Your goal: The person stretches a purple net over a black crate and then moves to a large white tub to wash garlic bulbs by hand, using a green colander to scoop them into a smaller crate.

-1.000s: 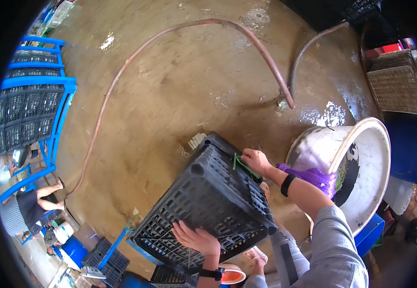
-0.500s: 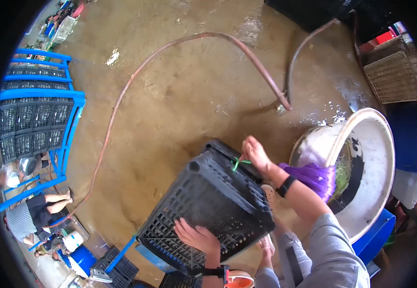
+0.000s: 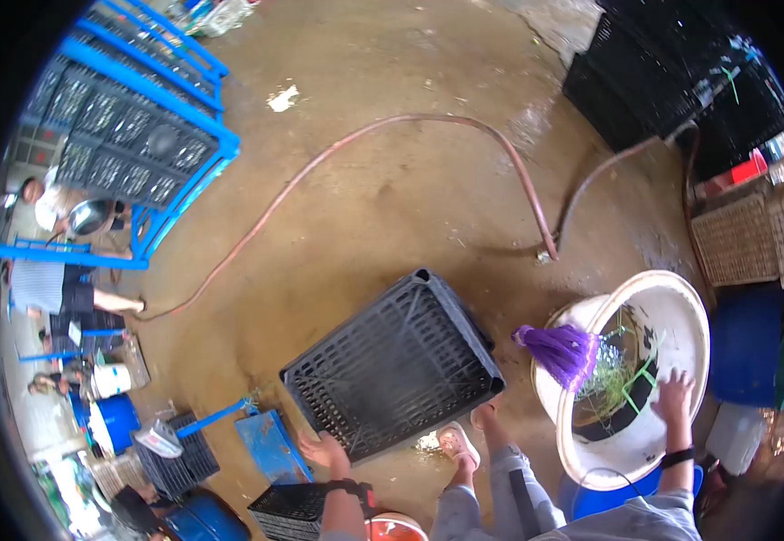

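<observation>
While the round white tub (image 3: 581, 451) stands at right, the black plastic crate (image 3: 392, 361) sits left of it, before the feet. Purple netting (image 3: 562, 354) drapes the tub's rim. The right hand (image 3: 674, 397) spreads its grip apart over the tub; the left hand (image 3: 325, 451) touches the crate's edge, grip closure unclear.

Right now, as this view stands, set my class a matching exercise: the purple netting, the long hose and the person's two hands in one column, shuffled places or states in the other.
Column one
1. Purple netting
2. Long hose
3. Right hand
4. Left hand

Column two
A. Arched across the brown floor
B. At the edge of the black plastic crate
C. Draped over the white tub's rim
D. Fingers spread, at that tub's opening

Pairs: 1-C, 2-A, 3-D, 4-B
</observation>
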`<control>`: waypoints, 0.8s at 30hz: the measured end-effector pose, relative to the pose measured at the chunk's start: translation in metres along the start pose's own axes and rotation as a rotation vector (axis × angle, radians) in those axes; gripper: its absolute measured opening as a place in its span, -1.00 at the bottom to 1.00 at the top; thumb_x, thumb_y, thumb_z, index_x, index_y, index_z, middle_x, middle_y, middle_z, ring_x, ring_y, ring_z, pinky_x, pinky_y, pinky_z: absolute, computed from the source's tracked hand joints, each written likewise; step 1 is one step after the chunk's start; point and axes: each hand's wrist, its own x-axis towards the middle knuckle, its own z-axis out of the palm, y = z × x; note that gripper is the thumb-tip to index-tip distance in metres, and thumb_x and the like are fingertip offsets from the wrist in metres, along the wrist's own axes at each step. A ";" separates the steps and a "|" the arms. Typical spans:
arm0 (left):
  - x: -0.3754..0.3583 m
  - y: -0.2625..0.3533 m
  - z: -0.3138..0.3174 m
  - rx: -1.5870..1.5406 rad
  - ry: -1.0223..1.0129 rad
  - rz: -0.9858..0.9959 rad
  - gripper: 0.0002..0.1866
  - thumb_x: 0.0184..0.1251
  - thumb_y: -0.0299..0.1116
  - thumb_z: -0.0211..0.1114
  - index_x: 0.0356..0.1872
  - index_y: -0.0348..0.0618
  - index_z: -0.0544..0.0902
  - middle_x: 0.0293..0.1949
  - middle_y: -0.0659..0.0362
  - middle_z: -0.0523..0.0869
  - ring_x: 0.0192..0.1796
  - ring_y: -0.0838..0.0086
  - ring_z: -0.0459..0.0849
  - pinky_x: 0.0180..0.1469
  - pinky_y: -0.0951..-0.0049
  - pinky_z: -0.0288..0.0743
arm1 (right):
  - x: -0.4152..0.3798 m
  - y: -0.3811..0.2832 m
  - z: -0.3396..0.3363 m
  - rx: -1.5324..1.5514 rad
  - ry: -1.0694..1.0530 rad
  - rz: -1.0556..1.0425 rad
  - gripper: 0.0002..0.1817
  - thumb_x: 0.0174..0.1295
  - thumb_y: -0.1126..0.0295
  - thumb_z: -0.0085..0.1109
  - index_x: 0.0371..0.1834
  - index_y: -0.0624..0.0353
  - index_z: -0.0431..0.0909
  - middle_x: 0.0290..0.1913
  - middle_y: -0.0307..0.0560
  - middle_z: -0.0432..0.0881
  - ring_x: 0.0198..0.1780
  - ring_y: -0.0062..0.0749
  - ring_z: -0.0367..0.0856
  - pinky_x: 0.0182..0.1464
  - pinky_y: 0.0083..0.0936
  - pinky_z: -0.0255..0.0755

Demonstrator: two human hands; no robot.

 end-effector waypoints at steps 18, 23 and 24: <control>0.049 -0.033 -0.196 -1.879 -0.647 -0.459 -0.70 0.25 -0.28 -0.02 -0.15 -0.26 0.53 -0.17 0.10 0.63 -0.16 0.31 0.62 -0.05 0.27 0.49 | 0.048 -0.349 -0.148 1.636 0.172 0.169 -0.62 0.20 0.32 -0.01 0.08 0.16 0.33 -0.03 -0.11 0.47 0.00 -0.46 0.38 0.05 -0.52 0.27; 0.080 0.001 -0.364 -2.115 -0.373 -0.269 -0.60 0.20 -0.22 -0.08 -0.09 -0.27 0.55 -0.08 0.09 0.63 0.05 0.36 0.50 0.20 0.30 0.27 | -0.008 -0.339 -0.291 1.984 0.443 -0.254 -0.59 0.35 0.10 -0.20 0.06 0.15 0.41 -0.03 -0.23 0.47 0.04 -0.53 0.36 0.14 -0.54 0.15; 0.084 0.003 -0.387 -2.155 -0.257 -0.184 -0.59 0.21 -0.20 -0.08 -0.07 -0.26 0.54 -0.05 0.09 0.62 0.08 0.37 0.48 0.22 0.30 0.24 | -0.018 -0.328 -0.318 1.952 0.351 -0.357 -0.54 0.38 0.07 -0.28 0.05 0.19 0.44 -0.07 -0.22 0.53 0.00 -0.53 0.41 0.13 -0.53 0.20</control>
